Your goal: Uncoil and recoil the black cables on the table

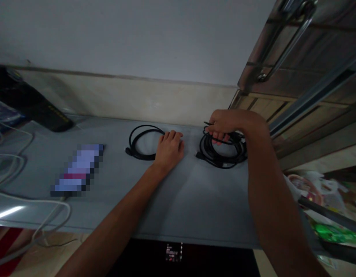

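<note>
Two coils of black cable lie on the grey table. My left hand (170, 148) rests palm down over the right side of the smaller coiled cable (143, 157), fingers forward and thumb out to the right. Part of that coil is hidden under the hand. To the right, my right hand (221, 127) bends down over the thicker coiled cable (214, 156), its fingers curled round strands at the back of the loop. A dark plug end shows at the left edge of each coil.
On the left of the table (180, 207) lies a blurred-out phone (82, 165), with pale cords (33, 200) near it. A dark elongated object (47, 109) leans further back. The wall (131, 94) borders the table; a metal door (296, 50) and rails stand at right.
</note>
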`<state>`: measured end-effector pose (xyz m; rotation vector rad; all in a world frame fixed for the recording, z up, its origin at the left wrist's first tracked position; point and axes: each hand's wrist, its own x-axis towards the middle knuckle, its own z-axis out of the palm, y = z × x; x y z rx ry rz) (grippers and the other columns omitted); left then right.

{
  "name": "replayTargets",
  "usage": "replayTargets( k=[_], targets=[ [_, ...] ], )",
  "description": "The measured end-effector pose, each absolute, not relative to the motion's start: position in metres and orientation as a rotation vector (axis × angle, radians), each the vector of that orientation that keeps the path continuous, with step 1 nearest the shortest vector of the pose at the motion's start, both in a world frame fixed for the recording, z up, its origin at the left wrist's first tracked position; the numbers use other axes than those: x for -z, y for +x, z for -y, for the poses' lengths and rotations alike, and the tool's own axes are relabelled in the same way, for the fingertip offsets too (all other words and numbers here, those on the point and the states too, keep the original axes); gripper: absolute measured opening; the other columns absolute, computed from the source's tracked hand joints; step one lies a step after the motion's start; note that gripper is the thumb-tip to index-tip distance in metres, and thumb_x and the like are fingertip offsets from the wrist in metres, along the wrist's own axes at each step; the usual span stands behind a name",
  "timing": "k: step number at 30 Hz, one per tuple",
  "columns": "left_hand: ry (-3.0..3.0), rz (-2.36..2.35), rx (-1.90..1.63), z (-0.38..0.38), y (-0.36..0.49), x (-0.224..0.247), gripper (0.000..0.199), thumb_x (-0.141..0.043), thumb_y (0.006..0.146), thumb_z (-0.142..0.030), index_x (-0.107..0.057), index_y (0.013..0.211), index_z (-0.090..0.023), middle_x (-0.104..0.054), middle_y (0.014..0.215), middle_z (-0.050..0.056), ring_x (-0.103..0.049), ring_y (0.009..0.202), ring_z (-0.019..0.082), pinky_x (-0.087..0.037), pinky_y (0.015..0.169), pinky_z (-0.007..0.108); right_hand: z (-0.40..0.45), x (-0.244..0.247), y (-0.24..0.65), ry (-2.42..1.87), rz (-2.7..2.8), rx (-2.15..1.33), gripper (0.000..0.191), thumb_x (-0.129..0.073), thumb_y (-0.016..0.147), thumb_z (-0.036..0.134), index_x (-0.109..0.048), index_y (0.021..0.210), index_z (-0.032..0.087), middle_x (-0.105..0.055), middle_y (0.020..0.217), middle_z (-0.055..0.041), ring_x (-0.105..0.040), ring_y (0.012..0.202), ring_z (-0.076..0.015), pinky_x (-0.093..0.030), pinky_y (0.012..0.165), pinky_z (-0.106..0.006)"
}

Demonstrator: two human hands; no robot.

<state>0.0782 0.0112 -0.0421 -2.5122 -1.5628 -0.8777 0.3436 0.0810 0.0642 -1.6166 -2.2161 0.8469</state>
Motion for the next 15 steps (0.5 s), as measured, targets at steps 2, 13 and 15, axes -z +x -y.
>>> replayTargets(
  k=[2,13,15],
  targets=[
    [-2.501,1.538,0.921,-0.011,0.078,0.043,0.020,-0.061,0.107,-0.024,-0.070,0.125,-0.021,-0.076,0.123,0.016,-0.068,0.115,0.039,-0.054,0.098,0.058,-0.086,-0.057,0.348,-1.617,2.189,-0.737,0.055,-0.098,0.076,0.064,-0.061,0.058,0.028,-0.052,0.040,0.0018,-0.059,0.040,-0.0208,-0.052,0.046,-0.036],
    [-2.584,1.517,1.085,-0.006,0.085,0.033,0.021,-0.062,0.109,-0.027,-0.071,0.127,-0.020,-0.079,0.117,0.013,-0.072,0.115,0.036,-0.054,0.107,0.057,-0.061,-0.074,0.355,-1.503,2.211,-0.462,0.050,-0.088,0.091,0.051,-0.057,0.060,0.027,-0.048,0.045,0.0005,-0.068,0.056,-0.0244,-0.055,0.060,-0.038],
    [-2.681,1.463,1.212,-0.004,0.087,0.033,0.025,-0.062,0.111,-0.031,-0.069,0.132,-0.020,-0.080,0.118,0.012,-0.074,0.116,0.033,-0.056,0.109,0.055,-0.051,-0.084,0.347,-1.456,2.055,-0.210,0.047,-0.086,0.095,0.047,-0.057,0.065,0.026,-0.051,0.051,0.0000,-0.073,0.069,-0.0261,-0.058,0.070,-0.039]
  ],
)
